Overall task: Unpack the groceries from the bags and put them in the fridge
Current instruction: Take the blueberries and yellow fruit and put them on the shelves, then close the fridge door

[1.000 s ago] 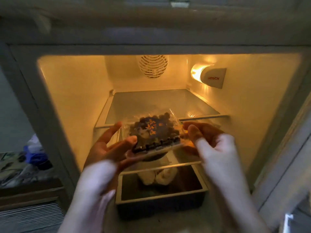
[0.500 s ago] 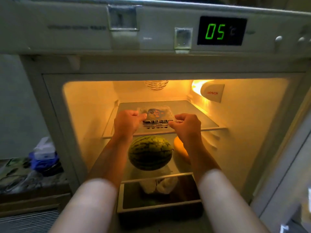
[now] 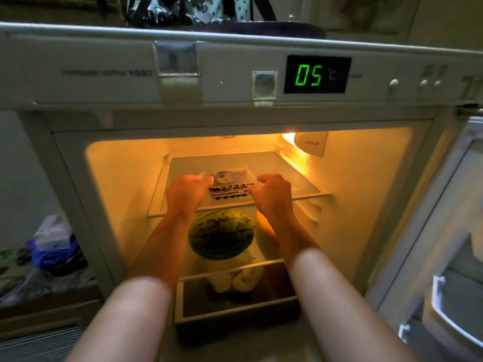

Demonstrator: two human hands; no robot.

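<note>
Both hands, left hand (image 3: 188, 192) and right hand (image 3: 273, 194), grasp a clear berry punnet (image 3: 229, 184) by its ends on the fridge's top glass shelf (image 3: 292, 178); setting it flat, clear of the near edge, should seat it well.

Well to the left of the left hand (image 3: 187, 194) and a little lower, we see a white box (image 3: 52, 232) resting on a crumpled blue cloth (image 3: 55, 254), both on a cluttered, patterned counter (image 3: 39, 283). Under that we make out a slatted grille (image 3: 39, 343). High above the right hand (image 3: 273, 195), a dark round pan (image 3: 261, 30) sits by dotted fabric (image 3: 241, 6) and blurred shiny objects (image 3: 162, 13).
</note>
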